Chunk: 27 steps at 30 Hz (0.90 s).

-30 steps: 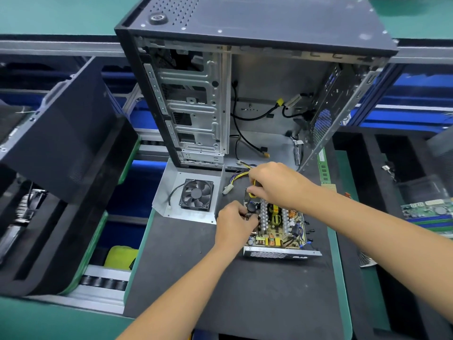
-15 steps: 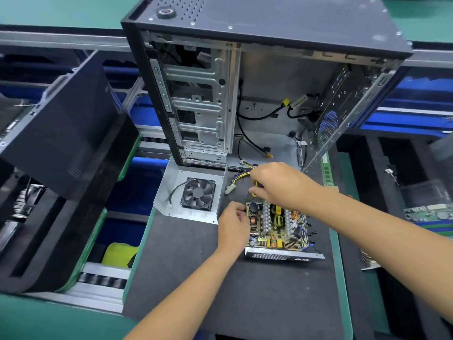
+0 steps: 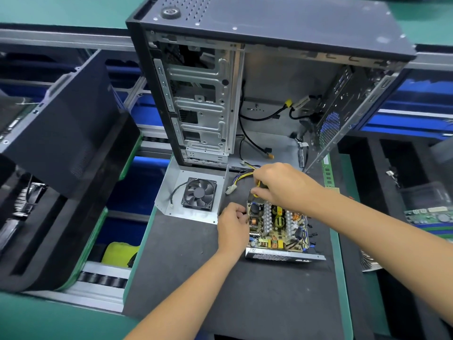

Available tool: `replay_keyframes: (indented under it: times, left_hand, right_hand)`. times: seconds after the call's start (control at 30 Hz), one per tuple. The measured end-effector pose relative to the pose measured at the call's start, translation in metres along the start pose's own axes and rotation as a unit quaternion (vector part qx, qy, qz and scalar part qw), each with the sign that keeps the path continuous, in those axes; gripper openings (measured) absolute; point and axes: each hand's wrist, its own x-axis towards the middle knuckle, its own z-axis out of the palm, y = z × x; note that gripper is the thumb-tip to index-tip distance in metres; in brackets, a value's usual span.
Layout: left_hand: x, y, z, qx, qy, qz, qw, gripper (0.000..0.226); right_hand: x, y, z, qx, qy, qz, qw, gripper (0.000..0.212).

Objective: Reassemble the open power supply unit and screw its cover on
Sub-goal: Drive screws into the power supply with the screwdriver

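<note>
Both hands on open power supply, cover beside

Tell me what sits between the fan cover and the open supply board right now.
In the head view, the left hand sits between the fan cover and the open board, its fingers at the board's left edge. A white connector lies just above.

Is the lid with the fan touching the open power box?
Apart. The head view shows bare dark mat and the left hand between the fan lid and the open power box.
</note>
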Motion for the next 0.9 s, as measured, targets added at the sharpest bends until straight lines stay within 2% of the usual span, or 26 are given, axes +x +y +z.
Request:
replay_keyframes:
  times: [0.57,0.73,0.9]
  left_hand:
    - [0.001,0.002,-0.002,-0.011,0.000,0.024,1.000,0.014]
    - [0.000,0.004,-0.004,-0.023,-0.003,0.052,0.998,0.021]
    - [-0.003,0.007,-0.005,-0.029,0.026,0.074,0.996,0.009]
  right_hand:
    - [-0.004,-0.006,-0.007,0.006,0.013,0.010,1.000,0.025]
    - [-0.006,-0.009,-0.017,0.022,0.030,0.010,0.999,0.024]
    - [-0.012,-0.013,-0.022,0.046,0.039,0.015,0.998,0.023]
